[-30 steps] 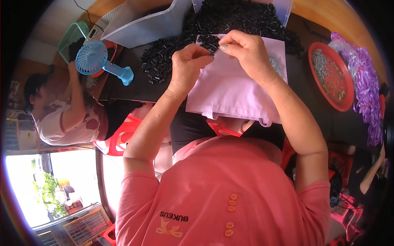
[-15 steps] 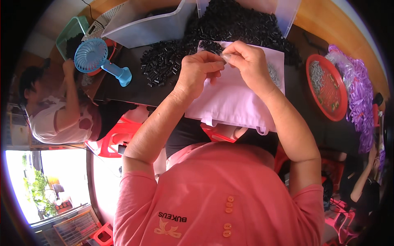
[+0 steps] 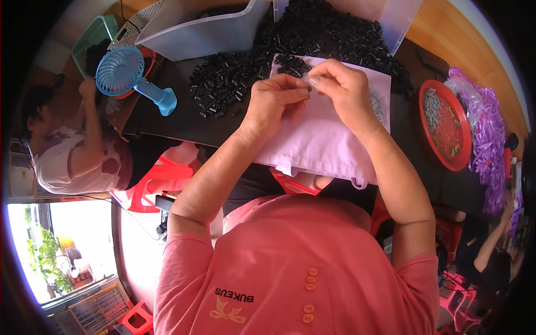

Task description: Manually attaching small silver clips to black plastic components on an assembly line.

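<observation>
Over a pink cloth bag (image 3: 324, 131) on the dark table, my two hands meet fingertip to fingertip. My left hand (image 3: 275, 101) is closed in a pinch, thumb against the fingers. My right hand (image 3: 345, 92) pinches too, its thumb and forefinger close to the left fingertips. Whatever sits between them is too small to make out. Beyond my fingers, small black tube-like pieces (image 3: 291, 63) lie on the bag's far edge. Beside my right wrist, a patch of small silvery pieces (image 3: 376, 105) rests on the bag.
A large heap of black pieces (image 3: 318, 33) spreads before clear plastic bins (image 3: 204, 38). To the left lies a blue handheld fan (image 3: 120, 71). A red tray (image 3: 446, 159) with silvery pieces and purple ribbons (image 3: 491, 128) are at right. A person (image 3: 72, 145) sits at left.
Both hands stay pinched together over the bag, with only slight finger shifts. The whole view has tilted a little. At left, the other person's arm has shifted slightly.
</observation>
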Available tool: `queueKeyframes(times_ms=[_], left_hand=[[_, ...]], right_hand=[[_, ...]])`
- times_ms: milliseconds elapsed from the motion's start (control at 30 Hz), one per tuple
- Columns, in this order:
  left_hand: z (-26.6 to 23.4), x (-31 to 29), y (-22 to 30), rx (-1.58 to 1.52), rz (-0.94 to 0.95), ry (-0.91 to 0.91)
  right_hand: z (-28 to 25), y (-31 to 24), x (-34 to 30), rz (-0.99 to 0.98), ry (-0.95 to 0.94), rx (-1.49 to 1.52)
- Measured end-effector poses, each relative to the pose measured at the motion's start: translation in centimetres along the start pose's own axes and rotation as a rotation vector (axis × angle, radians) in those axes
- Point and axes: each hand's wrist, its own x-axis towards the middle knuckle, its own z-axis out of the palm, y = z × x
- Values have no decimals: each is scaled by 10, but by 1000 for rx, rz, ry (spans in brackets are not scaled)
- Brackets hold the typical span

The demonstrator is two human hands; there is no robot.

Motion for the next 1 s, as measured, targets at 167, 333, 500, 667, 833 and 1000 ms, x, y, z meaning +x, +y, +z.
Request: queueKeyframes(times_ms=[167, 333, 500, 667, 833, 1000], left_hand=[[0, -2, 3, -136, -29, -16], [-3, -2, 3, -187, -13, -17], [-8, -2, 3, -248, -28, -21], [-12, -2, 1, -234, -33, -50], [-13, -3, 2, -316, -42, -49], [-8, -6, 2, -228, 61, 8]], right_hand=[[4, -3, -2, -55, 10, -86], [5, -1, -3, -67, -33, -112], [6, -4, -4, -20, -64, -67], [8, -5, -5, -24, -62, -27], [5, -9, -5, 10, -135, -82], [8, -6, -5, -27, -124, -116]])
